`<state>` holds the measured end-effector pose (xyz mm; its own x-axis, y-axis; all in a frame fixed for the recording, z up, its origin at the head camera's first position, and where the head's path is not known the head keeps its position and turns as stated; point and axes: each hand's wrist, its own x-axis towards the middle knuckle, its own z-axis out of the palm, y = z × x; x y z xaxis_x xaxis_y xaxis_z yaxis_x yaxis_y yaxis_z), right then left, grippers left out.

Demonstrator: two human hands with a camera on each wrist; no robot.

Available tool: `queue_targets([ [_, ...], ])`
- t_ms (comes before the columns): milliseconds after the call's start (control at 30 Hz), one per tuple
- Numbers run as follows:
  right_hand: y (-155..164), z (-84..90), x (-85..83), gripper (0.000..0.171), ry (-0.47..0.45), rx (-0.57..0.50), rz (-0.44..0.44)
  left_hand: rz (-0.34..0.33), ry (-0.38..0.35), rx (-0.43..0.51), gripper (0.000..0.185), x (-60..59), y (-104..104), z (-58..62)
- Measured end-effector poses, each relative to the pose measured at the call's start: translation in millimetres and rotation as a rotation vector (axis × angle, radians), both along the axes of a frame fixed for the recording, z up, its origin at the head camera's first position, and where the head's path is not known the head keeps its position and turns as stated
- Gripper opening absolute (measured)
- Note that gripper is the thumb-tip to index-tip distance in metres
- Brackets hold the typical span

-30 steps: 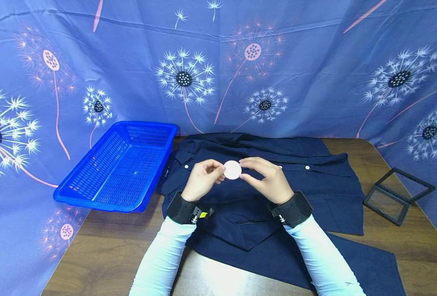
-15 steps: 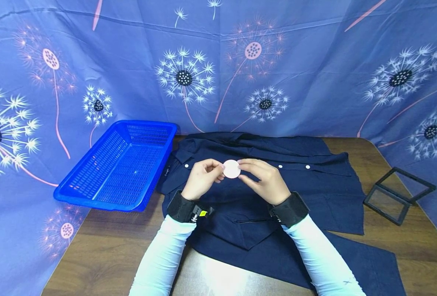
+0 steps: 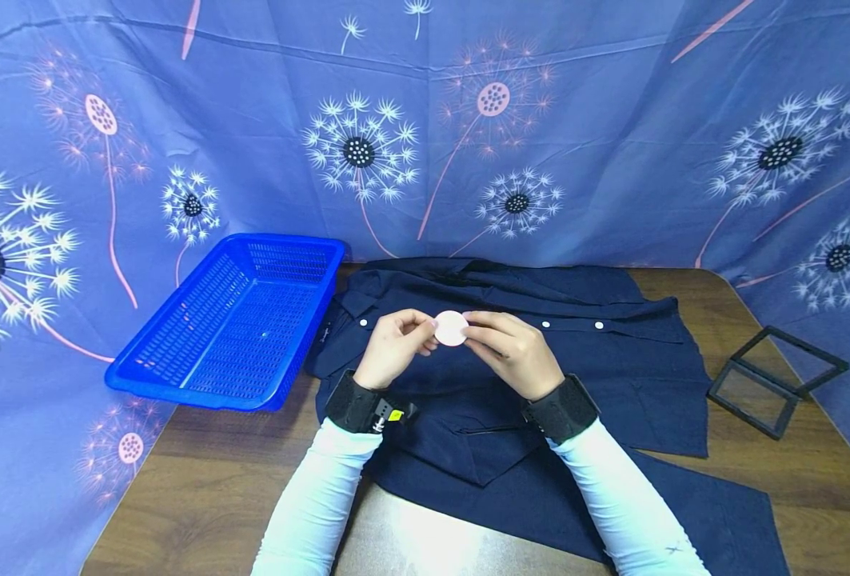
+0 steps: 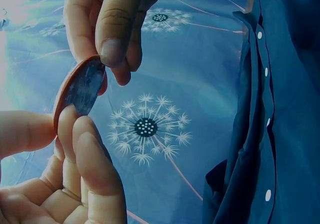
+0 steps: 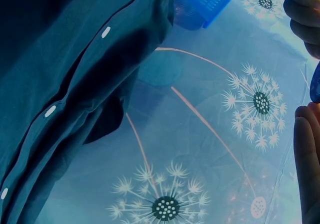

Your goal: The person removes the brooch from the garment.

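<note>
While both hands stay raised over the dark navy buttoned shirt (image 3: 511,352), the left hand (image 3: 392,348) and right hand (image 3: 514,352) pinch the small white round disc (image 3: 451,328); the right fingers (image 3: 485,336) have closed further. Blue plastic basket (image 3: 233,324) at nine o'clock.

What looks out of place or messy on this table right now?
The dark shirt lies rumpled, one part trailing toward the table's front edge. The blue basket overhangs the left side. Both hands pinch a white disc.
</note>
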<state>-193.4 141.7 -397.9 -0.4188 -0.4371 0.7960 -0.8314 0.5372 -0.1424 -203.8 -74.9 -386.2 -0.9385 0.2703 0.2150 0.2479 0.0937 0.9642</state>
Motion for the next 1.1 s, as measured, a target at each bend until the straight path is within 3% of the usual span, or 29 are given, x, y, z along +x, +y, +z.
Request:
queue_targets([
  [867,0.4,4.2,-2.0,0.021,0.047,-0.089,0.042,-0.009,-0.073,0.002,0.027,0.6,5.6,2.5],
  [1100,5.5,5.9,-6.4,0.021,-0.017,-0.183,0.052,0.034,-0.021,0.018,0.028,3.3,5.8,3.1],
])
